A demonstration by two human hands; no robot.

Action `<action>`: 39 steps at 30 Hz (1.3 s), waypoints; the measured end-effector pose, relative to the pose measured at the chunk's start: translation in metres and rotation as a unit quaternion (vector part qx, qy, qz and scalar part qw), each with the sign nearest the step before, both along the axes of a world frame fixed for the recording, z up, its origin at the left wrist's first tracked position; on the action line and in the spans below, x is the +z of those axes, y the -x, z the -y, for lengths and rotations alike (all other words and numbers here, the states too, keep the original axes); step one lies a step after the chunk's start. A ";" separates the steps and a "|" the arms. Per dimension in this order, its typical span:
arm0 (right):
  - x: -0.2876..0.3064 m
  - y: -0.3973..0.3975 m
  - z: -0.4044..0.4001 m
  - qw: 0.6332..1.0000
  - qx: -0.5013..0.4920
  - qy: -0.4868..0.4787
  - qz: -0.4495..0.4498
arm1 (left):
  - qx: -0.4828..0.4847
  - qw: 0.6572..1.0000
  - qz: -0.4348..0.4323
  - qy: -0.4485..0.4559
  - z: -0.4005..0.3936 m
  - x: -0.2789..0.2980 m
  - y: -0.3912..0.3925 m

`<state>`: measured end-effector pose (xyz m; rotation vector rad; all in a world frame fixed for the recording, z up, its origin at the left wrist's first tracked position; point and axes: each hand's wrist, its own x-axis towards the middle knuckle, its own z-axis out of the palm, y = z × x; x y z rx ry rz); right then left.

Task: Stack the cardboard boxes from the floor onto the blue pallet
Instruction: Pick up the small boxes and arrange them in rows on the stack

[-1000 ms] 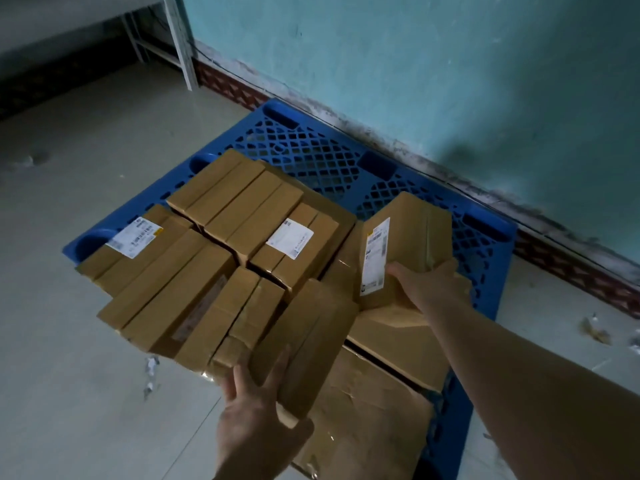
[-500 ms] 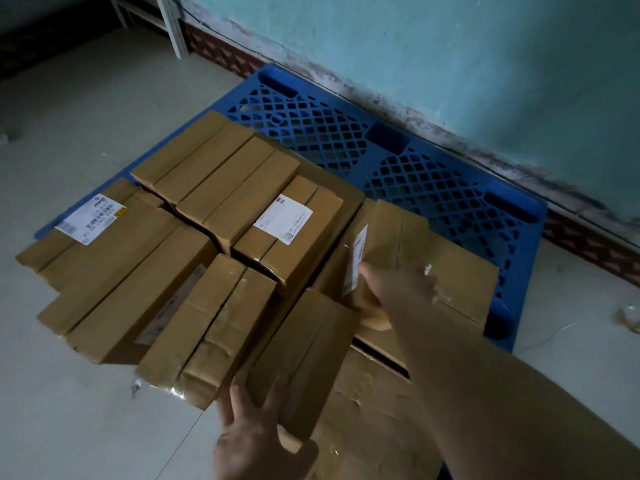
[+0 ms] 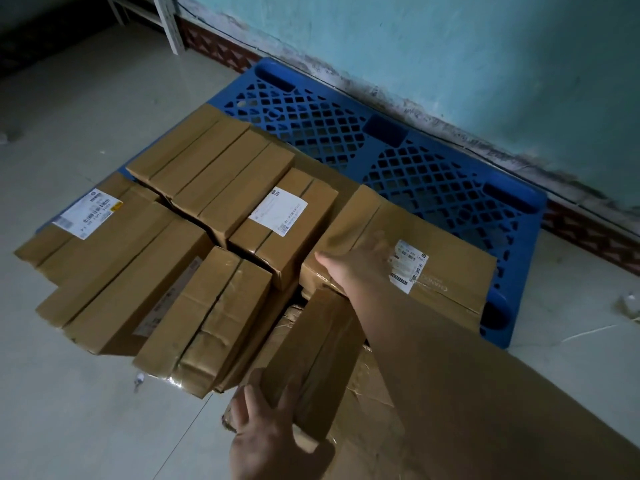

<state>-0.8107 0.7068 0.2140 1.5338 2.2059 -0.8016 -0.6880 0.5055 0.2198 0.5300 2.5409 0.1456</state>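
The blue pallet (image 3: 408,157) lies against the wall, its near half covered with several taped cardboard boxes. My right hand (image 3: 360,263) lies flat, fingers spread, on top of a wide labelled box (image 3: 446,271) at the pallet's right side. My left hand (image 3: 273,434) grips the near end of a long narrow box (image 3: 311,351) that slants over a crumpled flat box (image 3: 367,427) at the front. Two labelled boxes, one at the left (image 3: 104,220) and one in the middle (image 3: 287,223), sit among the stack.
The far half of the pallet is bare lattice. A teal wall (image 3: 450,46) with a patterned skirting runs behind it. A white frame leg (image 3: 166,22) stands at the top left. Pale tiled floor (image 3: 69,410) with small paper scraps surrounds the pallet.
The wide box under my right hand has gone from tilted on edge to lying flat on the pallet. My left hand has kept its hold on the narrow box.
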 end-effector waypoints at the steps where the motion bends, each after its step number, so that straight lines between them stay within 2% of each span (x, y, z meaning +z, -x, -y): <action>1: 0.006 -0.003 -0.002 1.000 0.015 -0.004 -0.015 | -0.007 1.000 0.009 -0.006 -0.005 0.004 -0.002; 4: 0.028 -0.016 -0.017 0.993 0.083 -0.034 -0.083 | -0.033 0.998 0.049 -0.016 -0.025 0.019 -0.010; 6: 0.046 -0.028 -0.034 0.987 0.121 -0.051 -0.098 | -0.047 0.996 0.070 -0.027 -0.040 0.029 -0.018; 9: 0.063 -0.048 -0.069 0.986 0.113 -0.053 -0.107 | -0.053 0.994 0.083 -0.051 -0.065 0.047 -0.029; 13: 0.062 -0.075 -0.098 0.983 0.057 0.155 -0.077 | -0.054 0.991 0.103 -0.059 -0.092 0.063 -0.040; 15: 0.054 -0.081 -0.093 0.973 0.066 0.208 -0.076 | -0.048 0.992 0.102 -0.055 -0.098 0.064 -0.041; 18: 0.035 -0.077 -0.078 0.971 0.113 0.173 -0.116 | -0.020 0.993 0.084 -0.075 -0.105 0.057 -0.043; 21: 0.027 -0.069 -0.071 0.977 0.181 0.100 -0.042 | -0.006 0.992 0.047 -0.120 -0.118 0.047 -0.042; 23: 0.030 -0.066 -0.075 0.969 0.245 0.044 0.002 | 0.010 0.988 0.052 -0.142 -0.133 0.040 -0.036; 26: 0.043 -0.063 -0.094 0.962 0.265 -0.004 -0.064 | 0.016 0.987 0.040 -0.156 -0.157 0.027 -0.015; 28: 0.047 -0.063 -0.108 0.963 0.236 -0.090 -0.095 | 0.006 0.987 0.014 -0.162 -0.173 0.022 0.002; 30: 0.045 -0.068 -0.119 0.974 0.153 -0.147 -0.074 | 0.016 0.985 -0.002 -0.170 -0.187 0.017 0.016; 32: 0.040 -0.073 -0.120 0.997 -0.003 -0.049 -0.064 | 0.027 0.986 -0.020 -0.162 -0.198 0.010 0.028; 34: 0.027 -0.072 -0.111 0.984 -0.125 0.083 -0.091 | 0.018 0.988 -0.029 -0.152 -0.205 0.003 0.036; 36: 0.011 -0.068 -0.100 0.971 -0.174 0.126 -0.105 | 0.005 0.988 -0.015 -0.151 -0.204 -0.006 0.042; 39: -0.011 -0.065 -0.087 0.975 -0.168 0.131 -0.067 | -0.063 0.989 -0.011 -0.134 -0.183 -0.022 0.052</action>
